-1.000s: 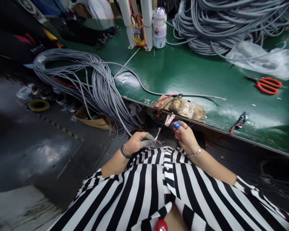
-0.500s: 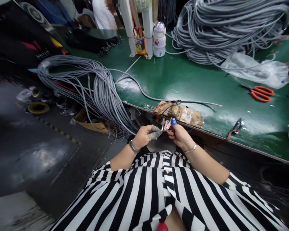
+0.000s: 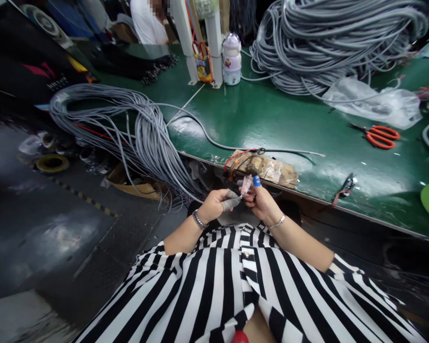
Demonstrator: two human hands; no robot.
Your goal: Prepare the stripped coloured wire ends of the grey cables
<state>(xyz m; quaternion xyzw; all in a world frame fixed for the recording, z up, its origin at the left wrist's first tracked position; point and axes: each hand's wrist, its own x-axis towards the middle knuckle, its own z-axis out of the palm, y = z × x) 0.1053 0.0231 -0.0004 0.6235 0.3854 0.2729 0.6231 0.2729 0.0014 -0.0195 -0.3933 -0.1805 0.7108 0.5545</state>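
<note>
My left hand (image 3: 214, 206), its fingertips wrapped in grey, is closed in a pinch in front of the bench edge. A grey cable (image 3: 190, 189) runs from the hanging coil toward this hand; its end is hidden by the fingers. Beside it, my right hand (image 3: 264, 205), with blue wrapping on the thumb, pinches a small pinkish-white piece (image 3: 247, 184), blurred and too small to name. The fingertips of both hands nearly meet at this piece. Just beyond them, a brown taped block (image 3: 277, 172) with red and black wires lies along the bench edge.
The green bench (image 3: 271, 119) bears a grey cable coil (image 3: 150, 124) hanging over its edge, and a bigger coil (image 3: 329, 43). Orange-handled scissors (image 3: 382, 136), small cutters (image 3: 346, 186), a plastic bag (image 3: 375, 102) and a bottle (image 3: 232, 59) lie or stand there. Another person (image 3: 148, 24) is behind.
The pinkish-white piece has turned slightly between my fingers, and the pale strands beside it no longer show. Both hands stay close together; the whole view has shifted a little.
</note>
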